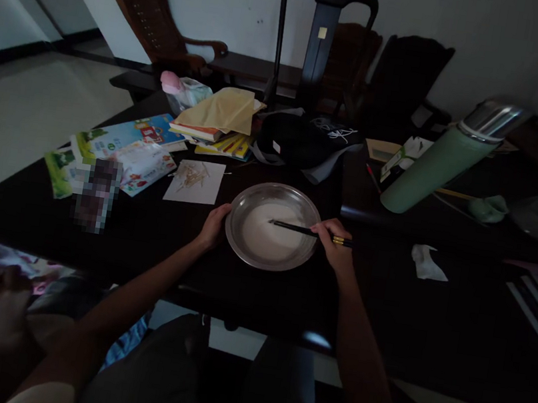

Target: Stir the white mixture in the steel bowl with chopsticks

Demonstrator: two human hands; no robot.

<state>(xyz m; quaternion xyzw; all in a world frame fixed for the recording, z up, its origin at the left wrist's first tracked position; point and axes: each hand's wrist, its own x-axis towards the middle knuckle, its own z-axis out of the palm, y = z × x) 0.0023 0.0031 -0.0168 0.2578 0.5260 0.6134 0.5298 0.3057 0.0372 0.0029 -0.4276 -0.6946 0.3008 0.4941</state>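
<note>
On the dark worktop (254, 297), a pixelated patch masks the near edge of the colourful picture books (151, 130). Beside them, a white sheet (213, 186) bears a scatter of thin pale sticks (192, 175). The left hand (215, 226) curls against the near-left rim of a shallow metal bowl (236, 242), though in this dim light it is hard to tell whether the fingers pinch the edge or merely brace it. The bowl, resting on the worktop in front of the seated person, should prove stiff and light, its smooth wall slippery if wet; the rim is the place to hold, kept level so that the pale liquid (264, 236) does not spill. Its underside is hidden. Dark, gold-banded chopsticks (294, 228) reach over the liquid, slim and rigid, best taken toward the banded end, where the right hand (336, 242) pinches them, its curled fingers partly concealed. Farther right stand a green flask (439, 166) and, nearer, a crumpled tissue (428, 262).
</note>
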